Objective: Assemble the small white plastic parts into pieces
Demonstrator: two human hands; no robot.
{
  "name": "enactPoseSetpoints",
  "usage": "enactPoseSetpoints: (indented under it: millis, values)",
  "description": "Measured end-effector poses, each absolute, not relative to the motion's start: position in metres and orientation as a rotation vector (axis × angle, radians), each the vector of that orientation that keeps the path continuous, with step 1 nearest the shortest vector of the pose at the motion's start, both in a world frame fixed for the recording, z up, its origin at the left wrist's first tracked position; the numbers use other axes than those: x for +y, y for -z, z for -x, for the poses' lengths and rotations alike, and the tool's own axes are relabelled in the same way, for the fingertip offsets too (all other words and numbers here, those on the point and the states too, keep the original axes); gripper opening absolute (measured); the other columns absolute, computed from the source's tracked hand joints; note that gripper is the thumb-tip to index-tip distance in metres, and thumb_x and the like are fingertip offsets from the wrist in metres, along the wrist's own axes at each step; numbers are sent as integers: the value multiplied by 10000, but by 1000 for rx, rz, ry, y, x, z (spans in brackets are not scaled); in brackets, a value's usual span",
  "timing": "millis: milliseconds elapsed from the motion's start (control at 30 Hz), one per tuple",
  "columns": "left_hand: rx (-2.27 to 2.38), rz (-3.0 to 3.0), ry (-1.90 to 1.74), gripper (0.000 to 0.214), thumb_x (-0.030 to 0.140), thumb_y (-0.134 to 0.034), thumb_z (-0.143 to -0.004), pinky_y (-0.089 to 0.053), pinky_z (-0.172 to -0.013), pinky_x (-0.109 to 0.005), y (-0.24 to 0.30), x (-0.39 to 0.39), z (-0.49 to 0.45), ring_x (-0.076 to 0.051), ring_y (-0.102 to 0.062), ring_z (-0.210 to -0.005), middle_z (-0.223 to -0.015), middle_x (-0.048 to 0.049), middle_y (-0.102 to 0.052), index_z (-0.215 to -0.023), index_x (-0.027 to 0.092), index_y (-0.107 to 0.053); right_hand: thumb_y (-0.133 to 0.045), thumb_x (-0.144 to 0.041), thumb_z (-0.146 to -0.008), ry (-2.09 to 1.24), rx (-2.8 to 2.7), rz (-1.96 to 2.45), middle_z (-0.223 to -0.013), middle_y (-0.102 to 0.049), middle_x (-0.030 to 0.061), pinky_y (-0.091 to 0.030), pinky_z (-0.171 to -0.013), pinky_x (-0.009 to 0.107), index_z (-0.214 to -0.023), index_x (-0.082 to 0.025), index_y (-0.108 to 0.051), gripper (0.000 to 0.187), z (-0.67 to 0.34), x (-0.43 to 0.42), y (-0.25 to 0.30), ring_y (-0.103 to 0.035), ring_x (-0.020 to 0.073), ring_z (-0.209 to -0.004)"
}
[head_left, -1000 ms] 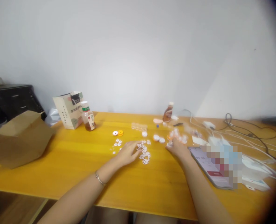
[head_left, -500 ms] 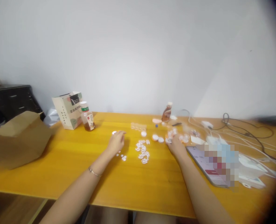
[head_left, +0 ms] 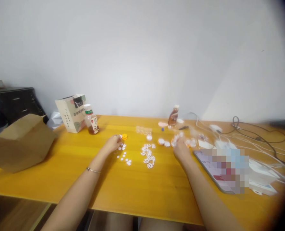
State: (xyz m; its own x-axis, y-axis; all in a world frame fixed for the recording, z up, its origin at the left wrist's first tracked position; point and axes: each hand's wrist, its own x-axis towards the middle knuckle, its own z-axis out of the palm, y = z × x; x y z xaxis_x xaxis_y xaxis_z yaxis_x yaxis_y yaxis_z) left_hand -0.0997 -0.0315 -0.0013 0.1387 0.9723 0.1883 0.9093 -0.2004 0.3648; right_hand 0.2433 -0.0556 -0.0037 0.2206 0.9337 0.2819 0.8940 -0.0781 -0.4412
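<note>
My left hand (head_left: pixel 113 143) is closed, its fingertips at a small white disc (head_left: pixel 120 137) beside an orange round cap (head_left: pixel 124 136). Small white dots (head_left: pixel 124 154) lie scattered just in front of it. In the middle sits a loose group of white openwork, wheel-like pieces (head_left: pixel 147 154). Over on the right, my right hand (head_left: pixel 181 149) reaches into a cluster of clear, white and orange round pieces (head_left: pixel 177 139). Its fingers look curled in, but what they grip is blurred and partly hidden. White round caps (head_left: pixel 164 142) lie left of that hand.
A clear tray-like strip (head_left: pixel 144 130) and a brown bottle (head_left: pixel 173 115) stand farther back. To the left are a labelled bottle (head_left: pixel 91 122), a carton (head_left: pixel 70 115) and a brown paper bag (head_left: pixel 22 141). A phone (head_left: pixel 211 170) and cables (head_left: pixel 258 139) lie right.
My left hand has moved left and slightly toward me, uncovering the orange cap and more white dots. My right hand stays at the cluster of round pieces.
</note>
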Motion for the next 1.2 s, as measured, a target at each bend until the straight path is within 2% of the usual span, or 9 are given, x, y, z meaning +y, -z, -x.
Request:
enactPoseSetpoints:
  millis: [167, 333, 467, 600, 833, 967, 1133, 1200]
  values:
    - [1871, -2252, -582, 82, 225, -527, -693, -400, -620, -221, -1, -34, 98, -145, -555, -676, -717, -28, -606, -674, 167, -582, -315, -140, -734, -82, -1629, 1941, -776, -553, 111, -374, -587, 317, -1030, -117, -345, 299, -238, -55, 1, -535, 227, -683]
    - [1886, -2292, -702, 118, 236, -477, -736, -400, -686, -256, -13, -45, 87, -166, -542, -759, -798, -59, -588, -745, 160, -567, -369, -211, -722, -120, -1621, 1745, -710, -504, 38, -378, -574, 280, -930, -159, -371, 214, -232, -58, -3, -504, 180, -632]
    - [1425, -2476, -753, 147, 279, -473, -752, -408, -693, -236, -18, -64, 63, -135, -531, -729, -775, -36, -582, -752, 163, -563, -412, -299, -738, -348, -1790, 1460, -655, -469, -14, -393, -556, 239, -835, -189, -404, 147, -215, -63, 1, -482, 132, -586]
    - [1058, -2537, -579, 147, 269, -482, -745, -412, -648, -216, -11, -82, 41, -117, -526, -678, -770, -25, -585, -775, 164, -581, -416, -314, -758, -534, -1981, 1290, -632, -489, -21, -386, -525, 223, -794, -186, -455, 139, -198, -68, 7, -464, 112, -545]
    - [966, -2554, -533, 144, 272, -475, -748, -408, -604, -212, -2, -88, 33, -117, -526, -654, -742, -17, -584, -759, 171, -577, -422, -313, -765, -570, -1987, 1281, -642, -538, -4, -400, -549, 232, -771, -174, -512, 166, -196, -68, 8, -488, 117, -567]
    - [1137, -2514, -668, 167, 284, -453, -772, -421, -653, -223, -3, -71, 46, -122, -538, -697, -787, -24, -595, -801, 173, -576, -425, -314, -762, -570, -1986, 1274, -643, -550, -3, -405, -553, 235, -768, -176, -521, 167, -196, -69, 7, -495, 119, -566]
    - [1891, -2364, -846, 161, 237, -425, -796, -389, -780, -262, -1, -40, 82, -163, -525, -875, -897, -58, -587, -865, 171, -555, -422, -311, -759, -550, -2006, 1263, -633, -545, -4, -399, -550, 237, -751, -176, -524, 170, -194, -70, 6, -498, 124, -573]
    - [2016, -2306, -841, 175, 226, -436, -794, -371, -802, -299, 3, -31, 94, -197, -508, -926, -948, -92, -573, -908, 156, -548, -420, -307, -759, -546, -2016, 1265, -634, -542, -3, -399, -558, 239, -748, -174, -521, 166, -194, -70, 5, -499, 125, -579]
